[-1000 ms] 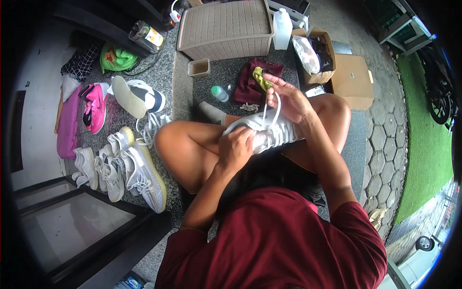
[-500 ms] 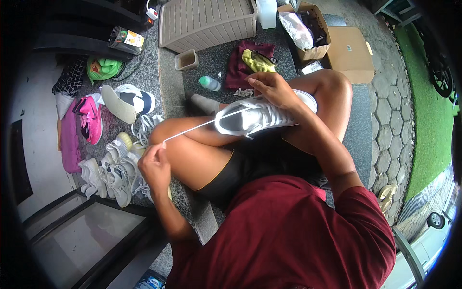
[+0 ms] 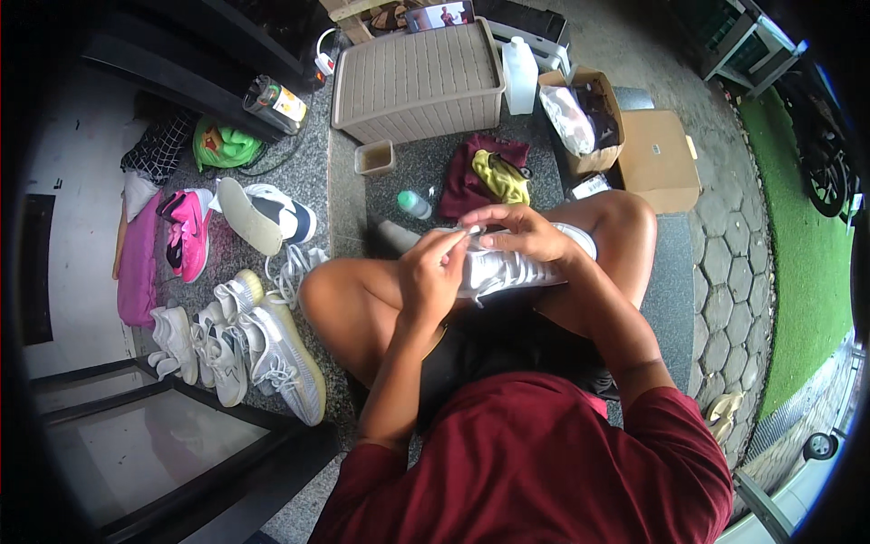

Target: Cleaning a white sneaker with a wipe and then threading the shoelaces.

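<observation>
A white lace-up sneaker rests across my lap, sole edge turned toward my right knee. My left hand is closed in a pinch over the shoe's near-left end, at a white shoelace. From the right, my right hand meets it, thumb and fingertips bent round the same bit of lace. The fingertips of both hands almost touch, and they cover the shoe's opening. More lacing shows along the shoe, with a loose loop hanging at its side.
Several pale sneakers stand left of my knee, near a pink shoe and a navy-and-white shoe. Ahead are a small bottle, a plastic tub, a maroon cloth, a ribbed storage box and a cardboard box.
My left hand has come from beside my left knee up to the shoe, and the lace stretched taut earlier is no longer drawn out. My right hand stays over the shoe. The view has tilted up.
</observation>
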{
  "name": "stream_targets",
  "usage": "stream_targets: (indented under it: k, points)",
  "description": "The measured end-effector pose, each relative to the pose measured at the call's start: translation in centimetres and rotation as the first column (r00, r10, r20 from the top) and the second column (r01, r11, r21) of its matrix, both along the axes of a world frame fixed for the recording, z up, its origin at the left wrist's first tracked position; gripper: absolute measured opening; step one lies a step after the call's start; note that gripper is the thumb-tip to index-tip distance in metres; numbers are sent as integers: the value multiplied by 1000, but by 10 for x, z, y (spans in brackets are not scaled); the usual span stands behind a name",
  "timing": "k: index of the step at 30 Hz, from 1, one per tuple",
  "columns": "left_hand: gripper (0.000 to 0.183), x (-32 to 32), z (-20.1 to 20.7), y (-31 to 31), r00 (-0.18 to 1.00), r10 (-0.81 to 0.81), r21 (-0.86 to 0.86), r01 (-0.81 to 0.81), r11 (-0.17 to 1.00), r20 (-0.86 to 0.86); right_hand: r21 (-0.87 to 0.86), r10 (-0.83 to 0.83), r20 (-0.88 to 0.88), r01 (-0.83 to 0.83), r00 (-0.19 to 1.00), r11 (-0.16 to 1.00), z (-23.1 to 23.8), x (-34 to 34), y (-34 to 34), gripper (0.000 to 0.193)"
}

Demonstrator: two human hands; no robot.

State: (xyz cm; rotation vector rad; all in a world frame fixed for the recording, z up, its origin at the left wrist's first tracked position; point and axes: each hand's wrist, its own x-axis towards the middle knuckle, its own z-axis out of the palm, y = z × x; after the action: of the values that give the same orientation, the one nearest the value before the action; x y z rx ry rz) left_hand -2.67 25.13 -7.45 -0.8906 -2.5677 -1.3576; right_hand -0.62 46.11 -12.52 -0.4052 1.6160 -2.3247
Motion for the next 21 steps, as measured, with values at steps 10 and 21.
stream_targets:
  k: [10,21]
  points:
    - [27,9,-11,5,993,121,-111,-122,986,-14,41,-214,172,210,961,977,-2,-5,2,13]
    - [62,15,-57,-4,804,-314,442,72,894,505,-212,-678,191,705,709,677,35,-14,46,16]
